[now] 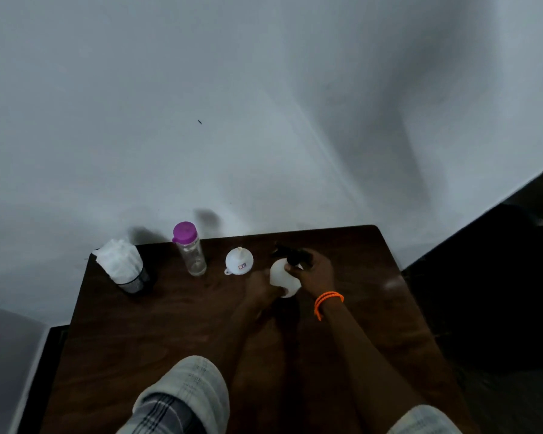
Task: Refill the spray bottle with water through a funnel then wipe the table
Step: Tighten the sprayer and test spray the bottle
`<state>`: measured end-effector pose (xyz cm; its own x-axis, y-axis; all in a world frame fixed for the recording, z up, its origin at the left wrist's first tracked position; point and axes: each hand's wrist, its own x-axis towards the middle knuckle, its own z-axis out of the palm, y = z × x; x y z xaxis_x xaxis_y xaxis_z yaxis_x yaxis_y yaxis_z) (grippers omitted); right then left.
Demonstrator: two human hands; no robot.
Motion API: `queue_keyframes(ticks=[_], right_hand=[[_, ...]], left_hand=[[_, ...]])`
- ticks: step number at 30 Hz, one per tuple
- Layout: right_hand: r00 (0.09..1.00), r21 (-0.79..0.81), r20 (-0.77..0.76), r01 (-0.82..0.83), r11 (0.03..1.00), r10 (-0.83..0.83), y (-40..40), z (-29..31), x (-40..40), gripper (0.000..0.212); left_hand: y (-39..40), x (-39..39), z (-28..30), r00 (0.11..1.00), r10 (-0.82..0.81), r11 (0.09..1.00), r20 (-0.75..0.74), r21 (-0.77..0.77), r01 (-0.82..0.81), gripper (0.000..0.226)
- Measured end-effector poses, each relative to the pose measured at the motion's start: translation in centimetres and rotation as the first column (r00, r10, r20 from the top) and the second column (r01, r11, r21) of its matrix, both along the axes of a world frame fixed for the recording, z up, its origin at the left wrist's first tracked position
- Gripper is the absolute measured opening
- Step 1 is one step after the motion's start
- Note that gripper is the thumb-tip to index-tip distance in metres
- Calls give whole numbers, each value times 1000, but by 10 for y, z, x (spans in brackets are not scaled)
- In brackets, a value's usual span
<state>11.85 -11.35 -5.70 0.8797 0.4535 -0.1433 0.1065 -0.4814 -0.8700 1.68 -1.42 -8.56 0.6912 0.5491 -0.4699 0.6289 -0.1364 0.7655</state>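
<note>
Both hands clasped around white round-bodied spray bottle, black trigger head on.

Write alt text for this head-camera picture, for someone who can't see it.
Two hands hold a white spray bottle on a dark table: left hand on its body, right hand at its black sprayer. To the left stand a white funnel, a purple-capped water bottle and a mesh cup of tissues.
</note>
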Motion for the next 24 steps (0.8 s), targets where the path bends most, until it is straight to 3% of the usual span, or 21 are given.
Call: queue_keyframes(ticks=[4,7,12,18,22,24], right_hand=[[1000,43,-12,-2,999,2,23,-6,26,44],[1000,62,-26,3,998,-1,37,-12,40,41],[1000,18,20,0,1000,0,49,-15,54,34],[999,89,-36,9,996,-6,51,-20,58,36],[993,126,-94,87,988,-75,48,-33,48,48],[954,180,-208,254,950,-216,52,-43,35,66]], left_hand=[[19,15,-1,1000,9,998,17,-66,-8,49],[29,25,-8,999,12,999,50,-40,-10,60],[41,36,-23,996,24,993,88,-120,-13,67],[45,39,-51,978,75,967,194,-254,-23,90],[37,23,-49,966,103,973,237,-228,-48,69],[37,8,-47,944,237,940,231,-300,-162,56]])
